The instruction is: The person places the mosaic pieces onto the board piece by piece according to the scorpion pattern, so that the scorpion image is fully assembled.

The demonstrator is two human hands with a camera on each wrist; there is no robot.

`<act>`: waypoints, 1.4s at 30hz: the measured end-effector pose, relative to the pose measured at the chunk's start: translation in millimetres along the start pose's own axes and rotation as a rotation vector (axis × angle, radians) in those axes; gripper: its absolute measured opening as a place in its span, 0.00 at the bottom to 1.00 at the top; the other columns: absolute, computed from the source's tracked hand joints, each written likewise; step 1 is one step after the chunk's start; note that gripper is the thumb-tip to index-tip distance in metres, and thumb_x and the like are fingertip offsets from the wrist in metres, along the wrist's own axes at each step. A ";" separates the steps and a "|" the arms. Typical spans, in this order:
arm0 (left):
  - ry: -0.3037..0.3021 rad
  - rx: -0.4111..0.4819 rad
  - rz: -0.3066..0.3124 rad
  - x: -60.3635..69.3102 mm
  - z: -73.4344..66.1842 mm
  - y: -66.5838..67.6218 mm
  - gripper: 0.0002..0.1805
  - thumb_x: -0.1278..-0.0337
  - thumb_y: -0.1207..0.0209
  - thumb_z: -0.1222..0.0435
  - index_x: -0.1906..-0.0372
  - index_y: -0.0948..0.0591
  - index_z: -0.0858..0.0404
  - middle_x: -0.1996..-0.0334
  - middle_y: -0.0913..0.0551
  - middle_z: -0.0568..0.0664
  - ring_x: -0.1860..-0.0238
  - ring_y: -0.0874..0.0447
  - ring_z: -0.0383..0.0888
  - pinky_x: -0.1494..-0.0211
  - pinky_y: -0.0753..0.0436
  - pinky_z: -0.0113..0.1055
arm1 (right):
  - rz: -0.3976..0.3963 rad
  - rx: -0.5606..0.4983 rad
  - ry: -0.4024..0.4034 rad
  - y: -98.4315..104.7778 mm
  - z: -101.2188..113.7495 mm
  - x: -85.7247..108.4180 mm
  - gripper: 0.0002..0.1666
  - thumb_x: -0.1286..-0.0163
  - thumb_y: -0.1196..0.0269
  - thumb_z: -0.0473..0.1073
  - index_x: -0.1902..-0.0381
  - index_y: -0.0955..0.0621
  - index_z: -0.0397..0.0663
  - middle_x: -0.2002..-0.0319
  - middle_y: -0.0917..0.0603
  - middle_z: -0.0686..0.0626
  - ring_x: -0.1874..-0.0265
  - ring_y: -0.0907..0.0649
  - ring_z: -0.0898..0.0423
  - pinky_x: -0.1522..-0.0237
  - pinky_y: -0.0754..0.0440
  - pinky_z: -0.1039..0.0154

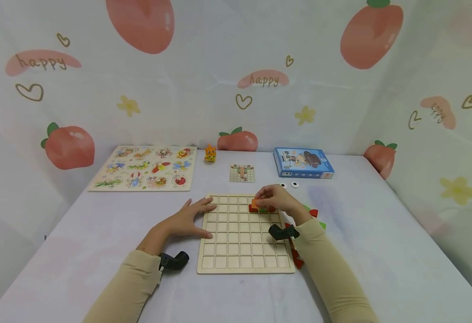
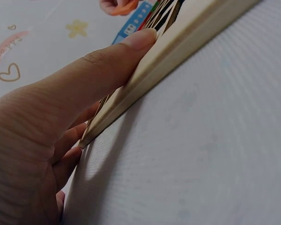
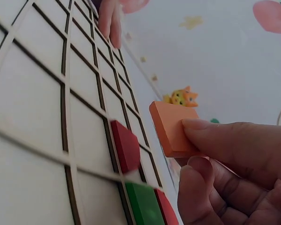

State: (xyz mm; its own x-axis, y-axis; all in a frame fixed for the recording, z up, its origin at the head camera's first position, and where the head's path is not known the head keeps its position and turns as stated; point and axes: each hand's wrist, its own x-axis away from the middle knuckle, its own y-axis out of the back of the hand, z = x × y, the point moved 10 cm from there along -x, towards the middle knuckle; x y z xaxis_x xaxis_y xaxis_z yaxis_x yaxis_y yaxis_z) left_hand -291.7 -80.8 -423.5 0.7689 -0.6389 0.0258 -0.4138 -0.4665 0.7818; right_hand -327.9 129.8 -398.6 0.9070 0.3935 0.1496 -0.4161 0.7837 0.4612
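Observation:
An orange square block (image 1: 254,203) (image 3: 174,129) is pinched between thumb and fingers of the right hand (image 1: 277,198) (image 3: 239,159), held over the far right part of a wooden grid board (image 1: 233,237) (image 3: 33,93). Beneath it, a red piece (image 3: 125,146) and a green piece (image 3: 144,204) lie in neighbouring cells, with another red piece beyond. The left hand (image 1: 187,219) (image 2: 61,98) rests on the board's left edge, its fingers spread and the thumb on the rim.
Red and green pieces (image 1: 295,253) lie along the board's right side, partly under the right arm. Behind stand a pattern card (image 1: 242,173), a blue box (image 1: 303,163), a small orange figure (image 1: 210,153) and two googly eyes (image 1: 295,184). An insect puzzle board (image 1: 143,168) lies back left.

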 end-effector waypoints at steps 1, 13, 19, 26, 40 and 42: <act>0.000 0.002 0.001 -0.1 0.1 0.0 0.49 0.63 0.30 0.44 0.32 0.35 0.56 0.26 0.49 0.51 0.25 0.58 0.53 0.26 0.69 0.55 | 0.004 -0.003 0.007 -2.5 1.9 -1.5 0.12 0.38 0.36 0.39 0.61 0.20 0.35 0.71 0.17 0.51 0.75 0.23 0.57 0.72 0.25 0.65; 0.004 0.011 0.003 -1.3 0.8 -0.2 0.49 0.64 0.30 0.44 0.32 0.34 0.56 0.26 0.48 0.50 0.25 0.58 0.52 0.26 0.70 0.55 | -0.018 -0.028 0.021 -25.0 6.1 -17.9 0.09 0.40 0.36 0.35 0.64 0.18 0.34 0.76 0.17 0.52 0.80 0.23 0.61 0.78 0.25 0.67; 0.002 0.010 0.006 -1.4 1.5 -0.6 0.49 0.63 0.31 0.44 0.32 0.35 0.55 0.26 0.49 0.50 0.25 0.58 0.52 0.26 0.70 0.55 | -0.031 -0.032 -0.002 -27.7 2.6 -20.2 0.08 0.40 0.35 0.35 0.64 0.18 0.35 0.76 0.17 0.53 0.80 0.25 0.61 0.79 0.26 0.68; 0.001 0.018 0.005 -0.6 0.9 -0.2 0.48 0.63 0.30 0.44 0.32 0.34 0.55 0.26 0.49 0.50 0.25 0.58 0.53 0.26 0.69 0.55 | -0.040 -0.024 -0.020 -29.7 -1.1 -21.4 0.08 0.40 0.35 0.35 0.64 0.18 0.35 0.77 0.18 0.54 0.80 0.25 0.61 0.78 0.26 0.68; 0.006 0.013 0.004 0.3 0.5 0.3 0.49 0.64 0.30 0.45 0.32 0.34 0.56 0.26 0.48 0.50 0.25 0.58 0.52 0.26 0.70 0.55 | -0.066 0.108 0.039 -31.2 2.4 -22.5 0.09 0.40 0.35 0.35 0.63 0.15 0.35 0.68 0.16 0.42 0.76 0.24 0.62 0.73 0.26 0.69; 0.005 0.012 0.006 0.3 0.7 0.1 0.49 0.63 0.30 0.45 0.32 0.34 0.56 0.26 0.48 0.50 0.25 0.58 0.52 0.26 0.70 0.55 | -0.062 0.108 0.038 -32.2 2.2 -23.1 0.08 0.40 0.36 0.34 0.63 0.15 0.35 0.66 0.15 0.42 0.76 0.24 0.63 0.73 0.25 0.70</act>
State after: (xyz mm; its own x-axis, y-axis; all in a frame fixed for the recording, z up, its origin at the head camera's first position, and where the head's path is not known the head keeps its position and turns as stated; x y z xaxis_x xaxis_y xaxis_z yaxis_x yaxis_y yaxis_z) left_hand -291.8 -81.5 -423.8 0.7691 -0.6382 0.0333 -0.4240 -0.4705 0.7739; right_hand -335.3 94.4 -415.0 0.9270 0.3652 0.0859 -0.3481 0.7517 0.5602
